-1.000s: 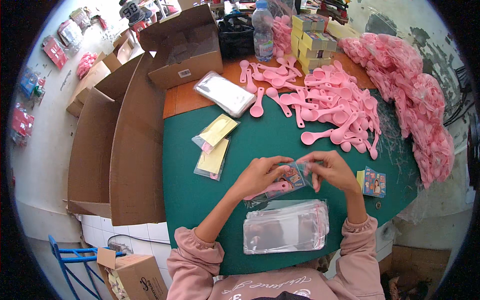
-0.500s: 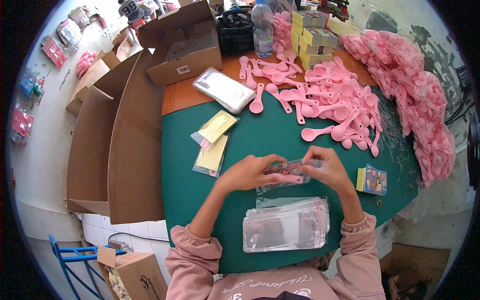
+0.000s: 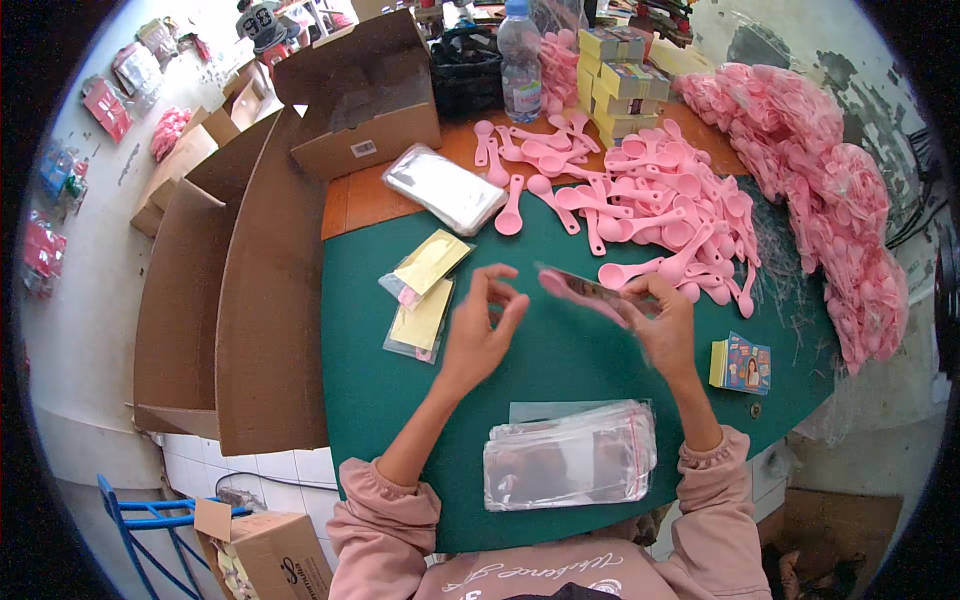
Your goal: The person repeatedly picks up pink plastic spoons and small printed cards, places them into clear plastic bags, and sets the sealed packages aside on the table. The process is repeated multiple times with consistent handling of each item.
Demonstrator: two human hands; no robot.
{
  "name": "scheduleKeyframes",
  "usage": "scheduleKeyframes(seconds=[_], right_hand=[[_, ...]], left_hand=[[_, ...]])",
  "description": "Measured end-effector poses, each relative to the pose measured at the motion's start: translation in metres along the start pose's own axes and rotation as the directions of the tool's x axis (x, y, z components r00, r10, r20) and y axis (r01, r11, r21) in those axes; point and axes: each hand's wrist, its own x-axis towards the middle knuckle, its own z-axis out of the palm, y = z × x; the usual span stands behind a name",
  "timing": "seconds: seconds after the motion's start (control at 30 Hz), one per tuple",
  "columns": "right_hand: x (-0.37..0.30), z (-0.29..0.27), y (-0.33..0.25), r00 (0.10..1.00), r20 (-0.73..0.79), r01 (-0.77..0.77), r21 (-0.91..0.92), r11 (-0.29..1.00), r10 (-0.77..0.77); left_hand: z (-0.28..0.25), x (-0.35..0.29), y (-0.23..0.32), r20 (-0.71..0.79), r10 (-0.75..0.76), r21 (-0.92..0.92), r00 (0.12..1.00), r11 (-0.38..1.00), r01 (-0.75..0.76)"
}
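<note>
Pinching the pink spoon packet [image 3: 585, 292] by one end in the right hand [image 3: 665, 318] over the green worktop [image 3: 540, 370], probably to avoid covering it up, with left hand [image 3: 475, 330] totally empty, loosely spread.

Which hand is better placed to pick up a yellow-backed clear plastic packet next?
Likely the left hand: it's empty and close to both yellow-backed packets. The right hand, farther off, grips another packet with a pink spoon.

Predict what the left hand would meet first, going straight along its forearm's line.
Probably a pink, long-handled plastic spoon lying ahead, though the left hand might pass above; depth is unclear.
</note>
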Motion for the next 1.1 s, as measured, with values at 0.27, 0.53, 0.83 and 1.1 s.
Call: scheduleKeyframes(seconds=[0.27, 0.53, 0.83, 1.1], right_hand=[[-0.022, 0.023, -0.009, 0.886, 0.406, 0.342, -0.242, 0.908, -0.225], [-0.026, 0.043, 0.001, 0.889, 0.375, 0.367, -0.237, 0.899, -0.264], [-0.027, 0.054, 0.002, 0.803, 0.39, 0.582, -0.345, 0.736, -0.451], [-0.03, 0.058, 0.004, 0.671, 0.493, 0.74, -0.496, 0.454, -0.554]], left_hand=[[0.016, -0.028, 0.009, 0.48, -0.462, -0.543, 0.746, 0.511, 0.666], [0.008, -0.023, 0.009, 0.563, -0.446, -0.502, 0.696, 0.484, 0.717], [0.009, -0.026, 0.003, 0.551, -0.481, -0.536, 0.681, 0.421, 0.732], [0.011, -0.025, 0.005, 0.506, -0.483, -0.516, 0.715, 0.495, 0.699]])
